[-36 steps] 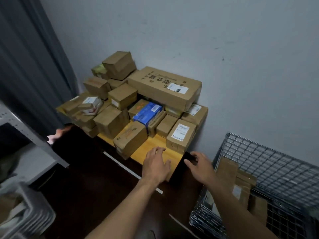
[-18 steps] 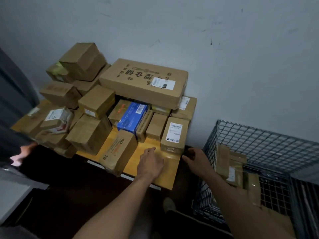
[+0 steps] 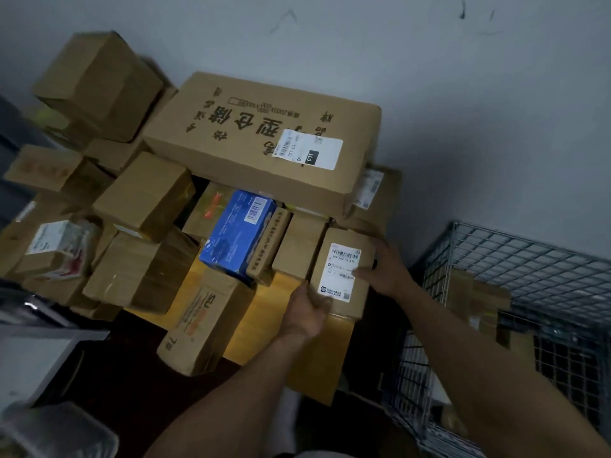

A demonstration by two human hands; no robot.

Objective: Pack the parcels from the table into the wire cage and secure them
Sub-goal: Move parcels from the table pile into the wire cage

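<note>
A small brown parcel with a white label [image 3: 344,259] stands at the front right of the wooden table [image 3: 264,322]. My left hand [image 3: 305,312] grips its lower left corner. My right hand [image 3: 385,269] holds its right side, thumb on the label. Several more cardboard parcels are heaped on the table, among them a large flat box [image 3: 258,140] on top and a blue box [image 3: 236,233]. The wire cage [image 3: 515,259] stands to the right and holds a few brown parcels [image 3: 476,299].
A long parcel [image 3: 201,322] leans over the table's front edge near my left arm. A grey wall runs behind the pile. White shelving [image 3: 36,355] and a plastic tub [image 3: 59,434] sit at the lower left. Dark floor lies below the table.
Both hands have moved from the table's front edge onto the labelled parcel and now hold it from either side. The view has shifted closer to the pile.
</note>
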